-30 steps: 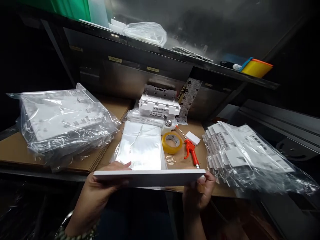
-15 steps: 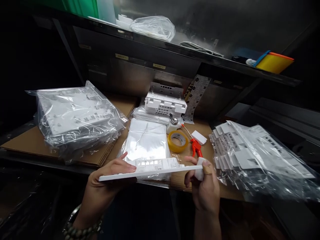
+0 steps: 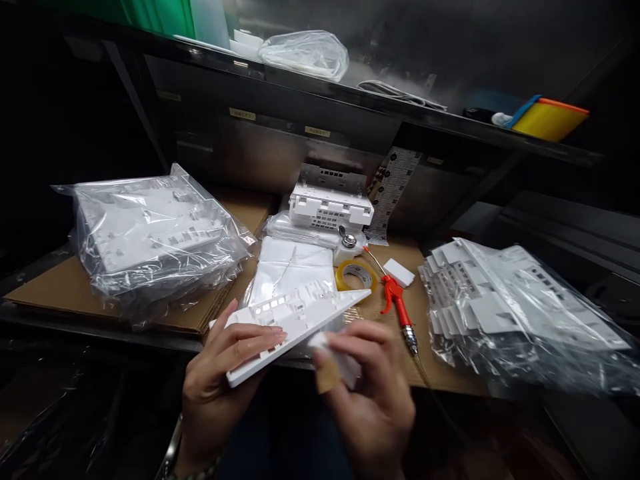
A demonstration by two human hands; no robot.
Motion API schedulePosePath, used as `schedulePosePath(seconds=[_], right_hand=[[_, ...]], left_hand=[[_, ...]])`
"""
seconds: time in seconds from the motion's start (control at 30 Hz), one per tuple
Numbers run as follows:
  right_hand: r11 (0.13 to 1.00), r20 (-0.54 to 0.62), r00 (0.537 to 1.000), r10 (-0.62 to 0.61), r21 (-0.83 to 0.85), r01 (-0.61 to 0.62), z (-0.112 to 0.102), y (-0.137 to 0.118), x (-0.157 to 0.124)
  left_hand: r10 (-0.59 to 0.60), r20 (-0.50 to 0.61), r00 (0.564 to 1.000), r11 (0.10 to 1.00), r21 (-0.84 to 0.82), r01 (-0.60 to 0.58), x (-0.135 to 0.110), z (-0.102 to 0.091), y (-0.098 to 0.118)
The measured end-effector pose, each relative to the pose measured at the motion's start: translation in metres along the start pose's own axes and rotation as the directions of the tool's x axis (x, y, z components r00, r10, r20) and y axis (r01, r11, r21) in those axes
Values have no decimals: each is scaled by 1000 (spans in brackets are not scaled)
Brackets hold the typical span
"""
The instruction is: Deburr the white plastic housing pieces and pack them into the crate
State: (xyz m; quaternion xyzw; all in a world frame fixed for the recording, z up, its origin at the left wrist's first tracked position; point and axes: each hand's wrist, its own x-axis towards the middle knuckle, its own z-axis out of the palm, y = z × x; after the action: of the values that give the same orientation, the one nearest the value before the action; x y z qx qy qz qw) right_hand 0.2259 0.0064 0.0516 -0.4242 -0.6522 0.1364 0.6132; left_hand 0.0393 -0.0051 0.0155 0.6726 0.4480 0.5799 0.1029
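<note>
My left hand (image 3: 227, 370) grips a white plastic panel (image 3: 320, 307) by its near left end, fingers over its slotted upper face. The panel is tilted, with its far right end raised over the bench. Close below its long edge is my right hand (image 3: 370, 387), blurred by motion, pinching a folded white cloth (image 3: 345, 363). A tan bandage wraps the right thumb. I cannot tell whether the cloth touches the panel. Behind the panel lie a stack of clear plastic bags (image 3: 295, 263) and a roll of yellow tape (image 3: 356, 277).
A red air blow gun (image 3: 395, 297) lies right of the tape beside a small white block (image 3: 399, 272). Bagged white panels (image 3: 155, 220) rest on cardboard at left; more bagged panels (image 3: 480, 293) stand right. Behind are a white pump bottle (image 3: 347, 248), stacked white parts (image 3: 330, 207) and a shelf (image 3: 300, 87).
The panel has turned, its right end swinging up and away while its left end comes nearer. My right hand with the cloth has moved left and closer, uncovering the blow gun's handle.
</note>
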Motion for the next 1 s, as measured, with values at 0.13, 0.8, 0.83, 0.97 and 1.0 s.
schedulePosePath(seconds=[0.13,0.8,0.83,0.97,1.0], right_hand=[[996,69,993,-90,7,90,18,-13,2],[890,119,952,281,340,-305,9,22,-5],[902,65,965,254,345,-260,10,23,-8],[920,86,982,169,344,-189,13,32,-26],[919,125,978,169,339,-202,12,34,-30]], left_hand=[[18,25,1000,999,41,-19,-2,-1,2],[-398,-176,900,855,-427,294,9,22,-15],[-565,-99,819,667,-639,383,13,25,-11],[-702,457,546,-193,-860,472,40,27,7],[-701,516,493,-291,-837,463,46,26,9]])
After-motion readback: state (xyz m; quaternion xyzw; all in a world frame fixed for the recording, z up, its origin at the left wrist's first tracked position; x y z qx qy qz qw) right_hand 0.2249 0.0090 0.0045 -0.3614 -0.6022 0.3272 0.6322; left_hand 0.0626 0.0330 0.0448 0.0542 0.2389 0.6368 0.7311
